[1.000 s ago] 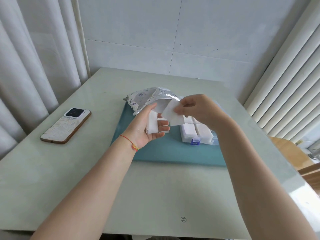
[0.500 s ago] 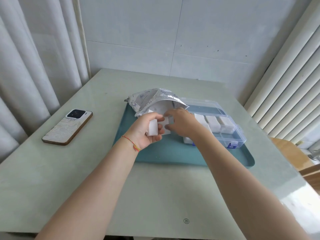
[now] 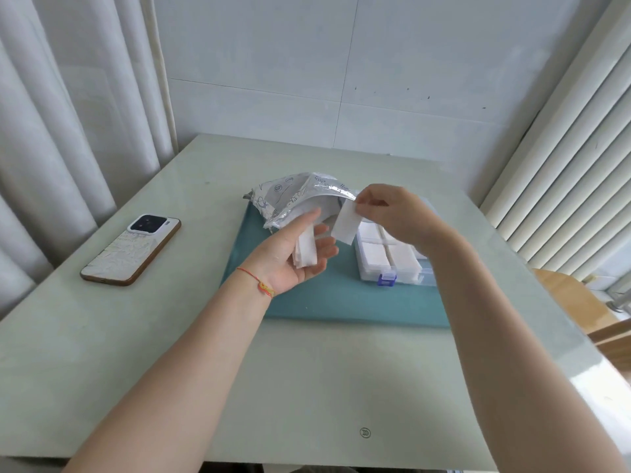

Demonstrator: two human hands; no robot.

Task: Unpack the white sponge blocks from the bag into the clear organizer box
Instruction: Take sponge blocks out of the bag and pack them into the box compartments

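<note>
My right hand [image 3: 389, 213] pinches one white sponge block [image 3: 346, 224] by its top edge and holds it hanging above the tray. My left hand [image 3: 295, 259] lies palm up just left of it, with a small stack of white sponge blocks [image 3: 305, 250] resting on its relaxed fingers. The silver printed bag [image 3: 297, 199] lies behind both hands with its mouth toward me. The clear organizer box [image 3: 392, 264] stands under my right wrist, with white blocks in its compartments and a blue latch at the front.
A teal tray [image 3: 327, 298] carries the bag and the box on a pale green table [image 3: 170, 353]. A phone [image 3: 131, 249] lies face down at the left. Curtains hang at the left, blinds at the right, and a wooden chair [image 3: 573, 295] stands past the table's right edge.
Half a second ago my right hand was down at the stack in my left hand. It has now lifted up and right with one block, and my left fingers have opened flatter.
</note>
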